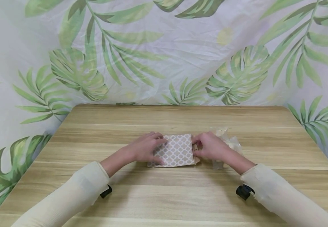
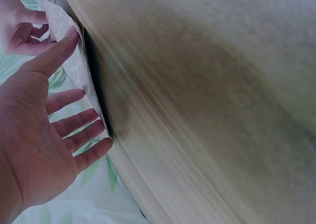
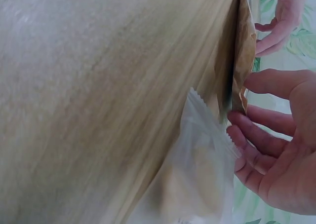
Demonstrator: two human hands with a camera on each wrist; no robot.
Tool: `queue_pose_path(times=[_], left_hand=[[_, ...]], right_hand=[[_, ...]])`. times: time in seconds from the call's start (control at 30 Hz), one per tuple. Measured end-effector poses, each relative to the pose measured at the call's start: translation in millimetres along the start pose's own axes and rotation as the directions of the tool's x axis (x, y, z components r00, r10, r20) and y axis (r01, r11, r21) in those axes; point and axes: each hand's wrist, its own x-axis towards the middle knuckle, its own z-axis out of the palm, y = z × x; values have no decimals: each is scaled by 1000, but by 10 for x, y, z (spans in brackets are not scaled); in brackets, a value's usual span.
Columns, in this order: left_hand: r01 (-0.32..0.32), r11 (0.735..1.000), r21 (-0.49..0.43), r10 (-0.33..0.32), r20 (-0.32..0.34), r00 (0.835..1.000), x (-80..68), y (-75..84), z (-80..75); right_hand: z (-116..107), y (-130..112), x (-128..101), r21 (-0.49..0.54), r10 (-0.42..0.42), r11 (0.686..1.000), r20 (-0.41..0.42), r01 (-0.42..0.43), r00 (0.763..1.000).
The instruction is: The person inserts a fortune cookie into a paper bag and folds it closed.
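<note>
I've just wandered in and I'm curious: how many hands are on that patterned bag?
2: the left hand rests on the left part of the bag, the right hand grips its right end. No other hand shows.

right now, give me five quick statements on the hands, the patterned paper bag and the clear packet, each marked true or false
1. The left hand touches the patterned paper bag. True.
2. The left hand is clenched into a fist. False: its fingers are extended and spread.
3. The right hand is at the end of the patterned paper bag nearer the clear packet. True.
4. In the head view, the clear packet lies to the left of the patterned paper bag. False: it lies to the right.
5. Something pale shows through the clear packet. True.
</note>
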Motion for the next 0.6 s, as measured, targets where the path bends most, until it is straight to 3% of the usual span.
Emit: queue_pose_path(times=[0.3, 0.6], left_hand=[[10, 1000, -8, -10, 7, 1000, -18, -23, -10], [-6, 1000, -11, 6, 5, 1000, -16, -61, -17]], right_hand=[[23, -56, 21, -92, 77, 993, -37, -80, 996], [79, 9, 64, -15, -103, 995, -5, 103, 995]])
